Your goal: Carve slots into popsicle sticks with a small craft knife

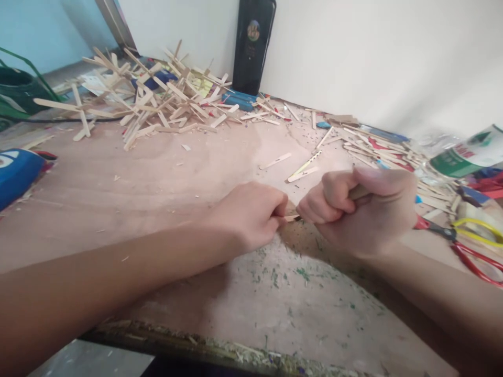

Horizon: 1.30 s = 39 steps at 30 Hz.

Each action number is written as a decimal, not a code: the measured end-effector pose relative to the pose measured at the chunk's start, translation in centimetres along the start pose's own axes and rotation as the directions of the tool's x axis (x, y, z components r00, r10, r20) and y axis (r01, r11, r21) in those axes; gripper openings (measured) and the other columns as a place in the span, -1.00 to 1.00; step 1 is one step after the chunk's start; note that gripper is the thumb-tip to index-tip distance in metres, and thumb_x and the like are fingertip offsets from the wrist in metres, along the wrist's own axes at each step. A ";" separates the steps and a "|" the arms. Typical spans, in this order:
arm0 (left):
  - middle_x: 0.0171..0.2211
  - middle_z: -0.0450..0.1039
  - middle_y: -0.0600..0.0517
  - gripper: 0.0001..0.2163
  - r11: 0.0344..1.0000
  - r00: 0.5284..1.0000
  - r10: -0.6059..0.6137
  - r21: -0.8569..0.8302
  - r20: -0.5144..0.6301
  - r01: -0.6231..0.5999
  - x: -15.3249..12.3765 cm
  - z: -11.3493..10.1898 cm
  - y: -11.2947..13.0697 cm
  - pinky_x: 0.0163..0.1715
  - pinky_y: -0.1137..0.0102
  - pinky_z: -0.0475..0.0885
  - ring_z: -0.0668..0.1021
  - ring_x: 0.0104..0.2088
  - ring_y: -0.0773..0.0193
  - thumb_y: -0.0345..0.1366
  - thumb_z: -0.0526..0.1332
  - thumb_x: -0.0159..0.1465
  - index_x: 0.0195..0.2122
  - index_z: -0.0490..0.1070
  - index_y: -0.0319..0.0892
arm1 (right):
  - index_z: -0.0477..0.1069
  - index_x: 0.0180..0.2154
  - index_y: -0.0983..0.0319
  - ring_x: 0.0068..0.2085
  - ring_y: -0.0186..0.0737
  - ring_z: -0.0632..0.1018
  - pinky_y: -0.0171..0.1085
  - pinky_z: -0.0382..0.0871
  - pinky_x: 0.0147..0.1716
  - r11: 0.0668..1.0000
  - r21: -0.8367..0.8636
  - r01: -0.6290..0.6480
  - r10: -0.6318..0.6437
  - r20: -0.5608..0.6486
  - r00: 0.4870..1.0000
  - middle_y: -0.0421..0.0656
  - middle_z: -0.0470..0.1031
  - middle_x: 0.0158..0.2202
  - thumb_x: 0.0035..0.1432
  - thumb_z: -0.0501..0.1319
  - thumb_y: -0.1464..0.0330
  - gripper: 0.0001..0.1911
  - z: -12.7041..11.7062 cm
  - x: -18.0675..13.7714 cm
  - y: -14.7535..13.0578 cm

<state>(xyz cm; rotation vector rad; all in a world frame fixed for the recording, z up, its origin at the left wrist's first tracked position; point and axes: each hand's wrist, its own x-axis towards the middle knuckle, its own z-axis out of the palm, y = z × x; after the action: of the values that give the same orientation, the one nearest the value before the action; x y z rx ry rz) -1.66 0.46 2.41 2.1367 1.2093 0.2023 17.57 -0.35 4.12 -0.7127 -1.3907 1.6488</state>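
My left hand [253, 212] is closed in a pinch on the end of a small wooden stick [291, 217] low over the wooden table [157, 178]. My right hand [361, 207] is a fist just to the right, almost touching the left. It grips a pale wooden handle [358, 192] that shows between the thumb and the fingers; its tip meets the small stick. What kind of tool the handle belongs to is hidden by the fingers.
A heap of wooden craft sticks [149, 99] lies at the back left, more sticks [377, 149] at the back right. Red and yellow scissors [467, 238] lie right of my right hand. A black device [253, 44] leans on the wall. A blue object [18, 173] sits at the left edge.
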 end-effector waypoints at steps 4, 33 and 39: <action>-0.28 0.70 0.03 -0.85 1.000 1.000 0.008 -0.004 0.002 -0.008 -0.1 -0.1 0.0 -0.22 0.27 0.32 0.61 -0.25 0.16 -0.45 0.42 0.42 -0.32 0.65 -0.13 | 0.08 -0.64 0.14 -0.60 -0.36 0.02 -0.17 -0.05 -0.54 0.999 -0.033 0.010 -0.011 -0.035 0.999 -0.31 -0.09 -0.65 0.34 0.42 0.10 -0.31 0.6 -0.6 0.1; -0.24 0.76 0.03 -0.78 0.986 0.986 0.164 0.018 0.024 -0.165 -0.4 -1.7 -1.5 -0.18 0.31 0.39 0.69 -0.20 0.17 -0.55 0.29 0.32 -0.29 0.72 -0.13 | 0.11 -0.64 0.11 -0.59 -0.35 0.03 -0.20 0.00 -0.53 0.999 0.018 0.044 -0.043 -0.032 0.999 -0.34 -0.05 -0.65 0.36 0.31 0.09 -0.39 0.1 -0.1 0.1; -0.26 0.73 0.00 -0.79 0.979 0.979 0.202 0.040 0.016 -0.202 -0.5 -1.5 -1.3 -0.21 0.29 0.35 0.66 -0.24 0.16 -0.50 0.27 0.35 -0.30 0.70 -0.14 | 0.23 -0.65 0.12 -0.60 -0.33 0.09 -0.21 -0.03 -0.54 0.999 -0.015 0.050 -0.051 -0.080 0.995 -0.31 0.05 -0.67 0.35 0.39 0.04 -0.37 0.3 0.1 -0.5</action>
<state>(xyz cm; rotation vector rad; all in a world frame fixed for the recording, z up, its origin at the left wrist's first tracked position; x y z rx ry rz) -3.53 1.21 2.80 2.2942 0.9969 0.2550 17.37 -0.43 4.67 -0.7376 -1.3525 1.5568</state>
